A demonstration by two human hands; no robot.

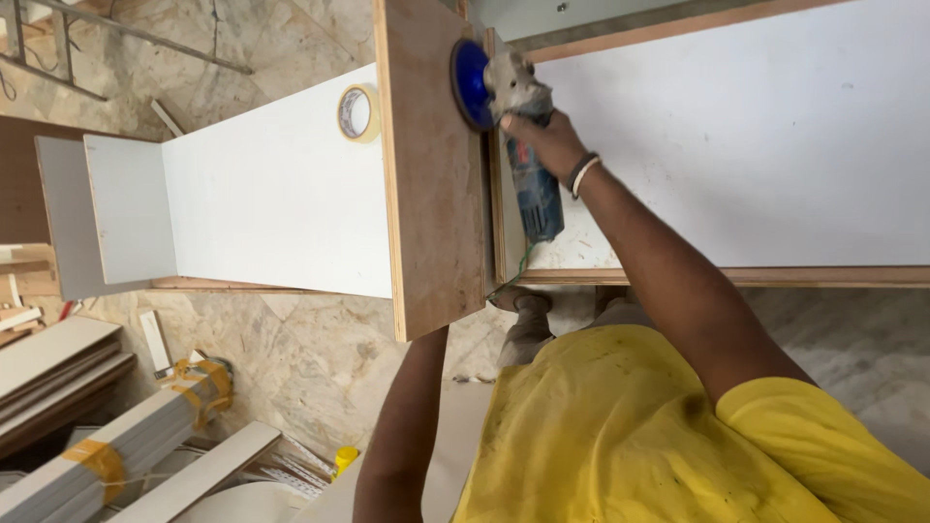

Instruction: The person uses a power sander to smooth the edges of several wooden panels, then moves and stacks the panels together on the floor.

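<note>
One hand, the right hand, grips the blue grinder upper centre, its disc against the upright plywood board running top-to-bottom; left hand hidden behind it, grip unknowable.

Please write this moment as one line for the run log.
right hand: grips blue grinder | disc: at plywood board edge | left hand: hidden under board

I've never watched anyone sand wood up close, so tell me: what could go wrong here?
The right hand alone holds the blue angle grinder, so its blue round sanding disc might kick or gouge the brown plywood panel. The green power cord trails near the panel's edge and could snag. The left hand is hidden under the panel, perhaps near the disc's path.
</note>
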